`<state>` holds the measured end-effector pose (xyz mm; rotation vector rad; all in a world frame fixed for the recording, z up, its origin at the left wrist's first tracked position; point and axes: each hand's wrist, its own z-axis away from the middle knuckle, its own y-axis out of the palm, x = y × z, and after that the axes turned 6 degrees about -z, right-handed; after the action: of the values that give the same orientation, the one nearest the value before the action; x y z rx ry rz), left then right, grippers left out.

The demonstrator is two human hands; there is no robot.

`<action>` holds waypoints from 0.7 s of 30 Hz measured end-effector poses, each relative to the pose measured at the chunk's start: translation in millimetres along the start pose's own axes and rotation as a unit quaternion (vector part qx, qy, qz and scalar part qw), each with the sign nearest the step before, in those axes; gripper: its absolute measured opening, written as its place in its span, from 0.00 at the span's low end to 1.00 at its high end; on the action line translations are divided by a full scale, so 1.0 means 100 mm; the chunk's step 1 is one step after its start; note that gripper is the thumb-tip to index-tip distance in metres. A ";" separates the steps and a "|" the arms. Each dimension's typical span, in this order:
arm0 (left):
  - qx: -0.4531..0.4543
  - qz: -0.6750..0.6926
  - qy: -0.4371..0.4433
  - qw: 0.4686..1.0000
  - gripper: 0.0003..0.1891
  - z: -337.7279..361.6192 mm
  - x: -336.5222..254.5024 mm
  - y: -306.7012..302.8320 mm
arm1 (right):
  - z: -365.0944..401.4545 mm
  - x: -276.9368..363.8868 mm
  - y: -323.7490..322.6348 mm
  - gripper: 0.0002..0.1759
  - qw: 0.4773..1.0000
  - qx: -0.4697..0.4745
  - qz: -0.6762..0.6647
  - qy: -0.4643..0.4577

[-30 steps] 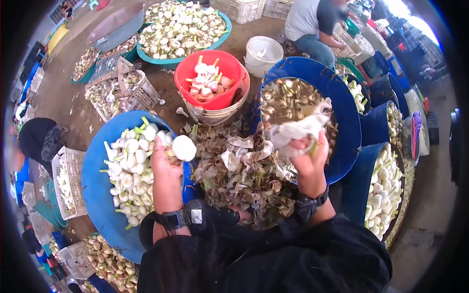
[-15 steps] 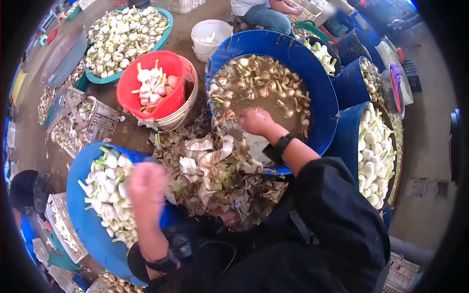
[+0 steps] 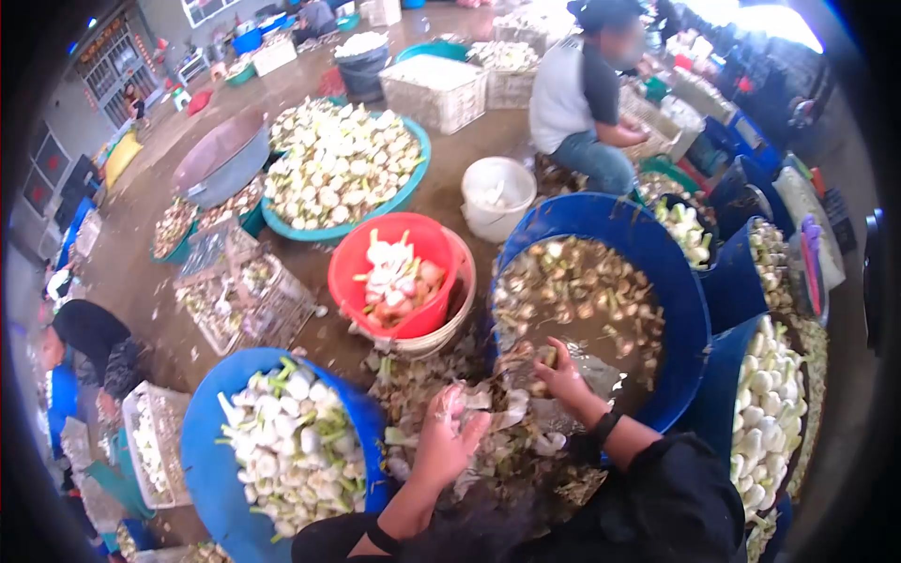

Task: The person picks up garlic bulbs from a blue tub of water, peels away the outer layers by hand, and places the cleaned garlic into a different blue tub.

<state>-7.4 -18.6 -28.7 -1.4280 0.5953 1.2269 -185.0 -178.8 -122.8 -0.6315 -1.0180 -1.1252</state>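
Observation:
My right hand (image 3: 567,378) is closed on a small brownish-green garlic bulb (image 3: 546,356), mostly hidden by the fingers, at the near rim of the blue tub (image 3: 693,310) of muddy water. Unpeeled garlic (image 3: 591,281) floats in that tub. To the left, my left hand (image 3: 447,439) is raised over a heap of garlic skins (image 3: 507,441), thumb apart from curved fingers, with no held thing that I can make out. Beside my left forearm is a tilted blue tub (image 3: 211,450) of cleaned white garlic (image 3: 300,441).
A red basin (image 3: 343,281) with garlic rests on a white bucket (image 3: 460,305) ahead. Behind are a wide green tub (image 3: 272,202) heaped with garlic and another white bucket (image 3: 499,225). A person (image 3: 582,113) sits beyond. More peeled garlic (image 3: 770,403) fills a tub at right.
The view has tilted up. My right hand has come out of the water with a garlic bulb, and my left hand has moved from over the tilted tub towards it.

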 end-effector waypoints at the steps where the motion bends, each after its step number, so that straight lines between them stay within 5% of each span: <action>1: 0.009 0.050 0.004 0.999 0.34 0.02 -0.05 0.08 | 0.14 0.20 0.21 0.27 0.986 -0.021 -0.154 -0.055; 3: 0.040 0.152 0.014 0.987 0.36 0.10 -0.02 0.23 | 0.45 0.48 0.62 0.17 0.968 -0.002 -0.235 -0.090; 5: -0.052 0.100 0.092 0.989 0.32 0.13 -0.14 0.21 | 0.80 0.67 1.04 0.12 0.960 0.021 -0.276 -0.038; 6: -0.098 0.069 0.105 0.987 0.31 0.18 -0.22 0.13 | 0.82 0.58 1.17 0.09 0.985 0.000 -0.103 -0.142; 7: -0.116 0.139 -0.020 0.983 0.26 0.22 -0.25 0.05 | 0.89 0.66 1.21 0.06 0.954 0.030 0.059 -0.293; 8: -0.197 0.164 -0.038 0.966 0.22 0.21 -0.33 -0.06 | 0.96 0.74 1.26 0.06 0.876 0.058 0.219 -0.427; 9: -0.225 0.188 -0.056 0.954 0.21 0.19 -0.27 -0.17 | 0.97 0.78 1.28 0.06 0.873 0.055 0.221 -0.432; 11: -0.253 0.217 -0.074 0.940 0.21 0.15 -0.15 -0.40 | 1.00 0.83 1.26 0.08 0.733 0.225 0.370 -0.524; 13: -0.115 0.045 -0.083 0.989 0.21 0.16 -0.11 -0.55 | 1.10 0.87 1.22 0.09 0.701 0.267 0.449 -0.485; 15: -0.110 0.025 -0.072 0.991 0.21 0.14 -0.07 -0.49 | 1.15 0.84 1.17 0.11 0.647 0.313 0.531 -0.450; 21: -0.060 0.114 -0.121 0.984 0.20 0.03 0.15 -0.30 | 1.30 0.79 1.19 0.13 0.728 0.221 0.551 -0.343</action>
<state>23.2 -4.0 -30.0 -1.3090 0.5345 1.6162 -110.3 -63.1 12.5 -1.0700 -1.1662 0.4656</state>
